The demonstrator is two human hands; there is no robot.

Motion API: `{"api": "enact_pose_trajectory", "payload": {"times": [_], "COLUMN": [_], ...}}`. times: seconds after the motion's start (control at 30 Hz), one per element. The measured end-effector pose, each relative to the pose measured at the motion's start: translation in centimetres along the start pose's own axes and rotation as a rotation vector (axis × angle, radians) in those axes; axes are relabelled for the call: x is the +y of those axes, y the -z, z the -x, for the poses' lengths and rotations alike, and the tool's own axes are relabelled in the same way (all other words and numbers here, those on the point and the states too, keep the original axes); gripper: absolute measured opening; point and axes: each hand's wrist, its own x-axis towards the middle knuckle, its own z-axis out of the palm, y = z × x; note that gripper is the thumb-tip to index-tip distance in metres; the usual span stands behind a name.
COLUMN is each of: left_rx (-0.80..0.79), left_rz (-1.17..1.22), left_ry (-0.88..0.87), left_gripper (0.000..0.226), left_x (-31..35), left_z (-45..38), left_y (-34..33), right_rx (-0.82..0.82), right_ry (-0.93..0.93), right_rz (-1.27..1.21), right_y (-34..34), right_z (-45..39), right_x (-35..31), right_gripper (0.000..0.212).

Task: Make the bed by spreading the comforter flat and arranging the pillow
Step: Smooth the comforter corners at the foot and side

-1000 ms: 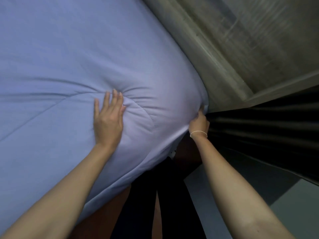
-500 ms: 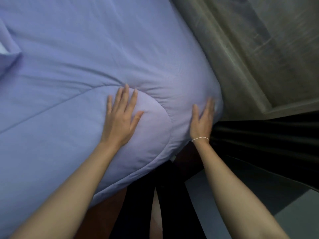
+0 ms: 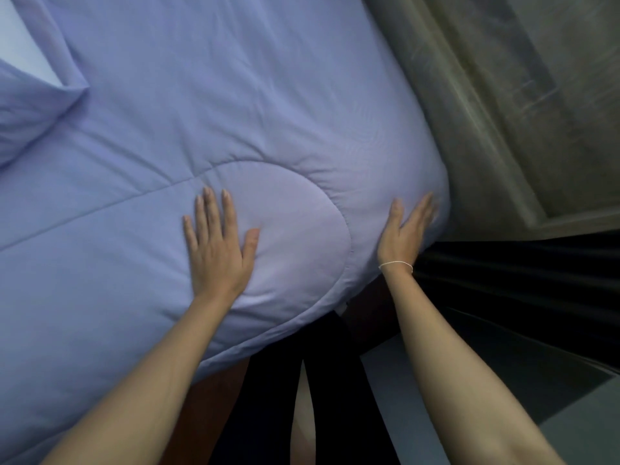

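Observation:
A lavender quilted comforter (image 3: 208, 105) covers the bed and fills most of the view, its rounded corner hanging at the bed's near right end. My left hand (image 3: 219, 245) lies flat on it, fingers spread, just inside the curved corner seam. At the corner's right edge my right hand (image 3: 404, 231) presses flat against the comforter, fingers together, a thin white band on its wrist. A pillow (image 3: 25, 109) in the same lavender cloth shows at the far left edge, partly cut off.
A grey-green wall or panel (image 3: 503, 95) runs close along the bed's right side. Dark pleated curtain fabric (image 3: 520, 280) hangs right of my right hand. My dark-clad legs (image 3: 278, 391) stand against the bed's edge, with grey floor (image 3: 597, 421) at bottom right.
My right hand let go of the pinched comforter corner and flattened against it. My left hand slid right and toward me across the comforter. The creases near the corner smoothed out.

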Motion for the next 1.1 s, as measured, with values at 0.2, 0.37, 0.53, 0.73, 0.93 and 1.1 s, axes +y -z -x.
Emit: {"api": "enact_pose_trajectory", "payload": {"times": [0.2, 0.37, 0.53, 0.73, 0.93, 1.1], "left_rx": [0.021, 0.033, 0.035, 0.085, 0.133, 0.185], "left_rz": [0.128, 0.107, 0.103, -0.072, -0.270, -0.100], "left_ry": [-0.035, -0.007, -0.062, -0.290, -0.597, -0.721], "left_gripper": [0.070, 0.067, 0.066, 0.069, 0.089, 0.082], "left_x": [-0.5, -0.5, -1.0, -3.1, -4.8, -4.8], "left_z": [-1.6, -3.0, -0.8, 5.0, 6.9, 4.4], "left_y": [1.6, 1.0, 0.4, -1.5, -3.7, -1.4], "right_rx": [0.239, 0.209, 0.086, 0.138, -0.156, -0.019], "right_ry": [-0.268, -0.479, -0.529, 0.057, 0.841, 0.289], "right_rz": [-0.199, -0.401, -0.444, 0.056, 0.607, 0.504], "right_y": [0.5, -3.2, -2.1, 1.4, -1.2, 1.3], "right_z": [0.8, 1.6, 0.9, 2.2, 1.9, -2.0], "right_x": [-0.5, -1.3, 2.3, -1.4, -7.1, -4.0], "right_gripper": [0.065, 0.064, 0.075, 0.063, 0.062, 0.073]}}
